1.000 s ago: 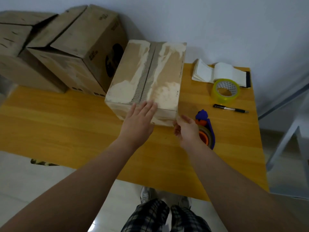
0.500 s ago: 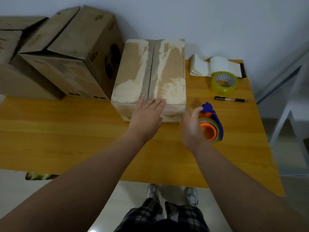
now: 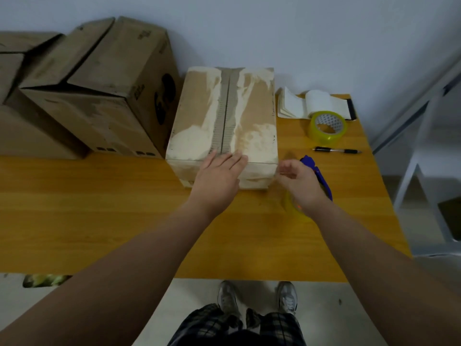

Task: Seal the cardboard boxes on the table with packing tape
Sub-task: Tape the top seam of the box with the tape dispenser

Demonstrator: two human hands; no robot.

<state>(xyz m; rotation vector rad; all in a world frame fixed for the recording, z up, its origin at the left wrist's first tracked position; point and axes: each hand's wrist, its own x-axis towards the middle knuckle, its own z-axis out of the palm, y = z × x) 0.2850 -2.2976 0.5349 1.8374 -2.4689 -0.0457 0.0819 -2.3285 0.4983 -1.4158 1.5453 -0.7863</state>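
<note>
The large brown cardboard carton (image 3: 104, 96) at the back left carries dark print on its side, too small to read. Marks along the right edge of the worn brown cardboard box with torn white patches (image 3: 252, 116) are equally illegible. That box stands mid-bench on the orange wooden bench (image 3: 99, 208), its centre seam untaped.

The left hand (image 3: 219, 178) reaches forward, its palm down on the box's near top edge and its fingers straight and flat.

The right hand (image 3: 299, 183) hovers just beside the box's near right corner, over the blue tape dispenser (image 3: 316, 173). Its fingers are curled, and blur hides whether they grip anything.

Behind lie a yellowish tape roll (image 3: 326, 126) and a black pen (image 3: 336, 151).
</note>
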